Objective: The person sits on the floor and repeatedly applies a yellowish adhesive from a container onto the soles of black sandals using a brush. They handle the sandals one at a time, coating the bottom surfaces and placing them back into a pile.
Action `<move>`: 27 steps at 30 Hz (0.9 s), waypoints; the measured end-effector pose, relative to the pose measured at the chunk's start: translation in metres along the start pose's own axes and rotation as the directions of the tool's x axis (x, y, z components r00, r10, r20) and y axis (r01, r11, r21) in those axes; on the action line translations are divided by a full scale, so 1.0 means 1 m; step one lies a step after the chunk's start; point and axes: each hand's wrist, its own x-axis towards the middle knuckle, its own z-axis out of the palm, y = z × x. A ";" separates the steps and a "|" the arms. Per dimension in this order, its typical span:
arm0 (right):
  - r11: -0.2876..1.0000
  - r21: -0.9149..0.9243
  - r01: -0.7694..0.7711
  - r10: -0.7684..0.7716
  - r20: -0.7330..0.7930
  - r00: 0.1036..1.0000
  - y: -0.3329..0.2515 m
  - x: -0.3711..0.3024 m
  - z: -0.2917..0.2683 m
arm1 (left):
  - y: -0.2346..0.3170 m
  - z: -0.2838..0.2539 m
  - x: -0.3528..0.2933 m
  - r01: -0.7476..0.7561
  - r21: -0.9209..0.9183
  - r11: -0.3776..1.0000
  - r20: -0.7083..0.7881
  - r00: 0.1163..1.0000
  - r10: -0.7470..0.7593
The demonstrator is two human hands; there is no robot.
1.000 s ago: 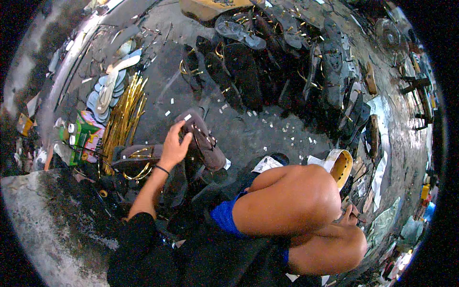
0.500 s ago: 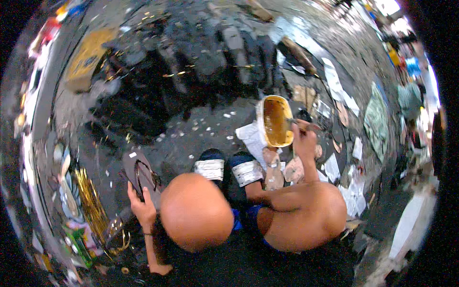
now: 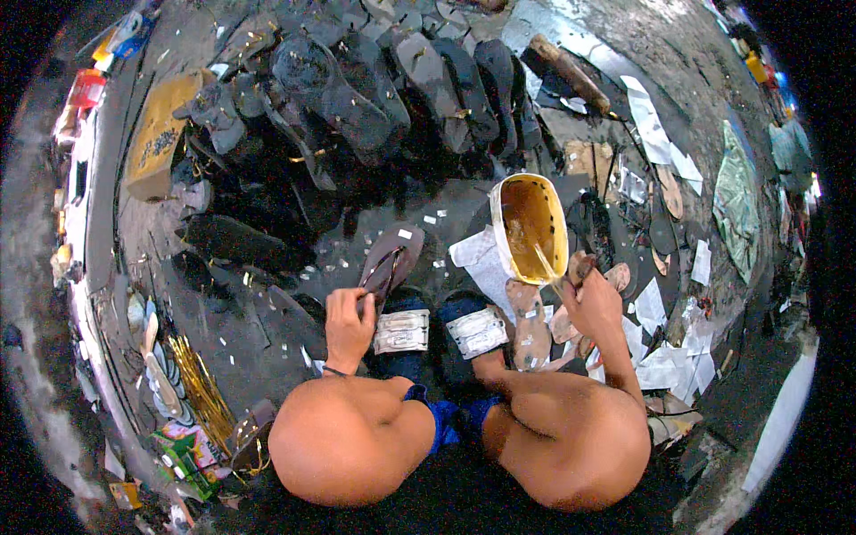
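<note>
My left hand [image 3: 349,323] is closed around the heel end of a brown flip-flop [image 3: 389,260] with a dark strap and a small white sticker. Its toe points away from me. My right hand [image 3: 595,305] grips a brush [image 3: 580,266] whose wet, yellowish tip rests by the near rim of a tub. That white-rimmed tub [image 3: 562,201] contains amber, glue-like paste, and a pale streak of it runs toward the brush. Fingers partly hide the brush handle. Flat tan sole pieces [image 3: 532,343] lie just in front of the tub, beside a white sheet [image 3: 482,267].
Many dark sandals [image 3: 334,98] form a heap along the far side. A yellow block [image 3: 153,147] stands at far left, golden strips [image 3: 198,383] lie at near left. Paper scraps [image 3: 669,366] and a green cloth [image 3: 736,201] are on the right. My sandalled feet [image 3: 401,331] are between the hands.
My left hand has brought the flip-flop from the left side toward the middle, in front of my feet. My right hand has drawn the brush back from inside the tub toward its near rim.
</note>
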 end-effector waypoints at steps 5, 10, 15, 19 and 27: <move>0.846 0.533 -0.025 -0.113 0.224 0.968 0.007 -0.005 -0.008 | 0.025 0.026 0.035 -0.316 0.034 0.948 -0.006 0.948 0.317; 0.301 0.944 0.132 -0.097 -0.108 0.989 -0.069 0.029 -0.019 | 0.031 0.030 0.101 -0.097 -0.260 0.961 0.107 0.986 0.129; 0.393 0.770 0.503 -0.210 -0.458 0.864 -0.166 0.068 -0.035 | 0.099 -0.020 0.128 0.380 -0.902 -0.207 0.416 0.892 -0.176; 0.428 0.543 0.722 -0.305 -0.666 0.681 -0.190 0.100 -0.019 | 0.116 -0.034 0.125 0.314 -0.925 -0.213 0.360 0.904 -0.230; 0.397 0.585 0.707 -0.275 -0.660 0.700 -0.195 0.088 -0.035 | 0.116 -0.022 0.103 0.235 -0.952 0.194 0.150 0.915 -0.374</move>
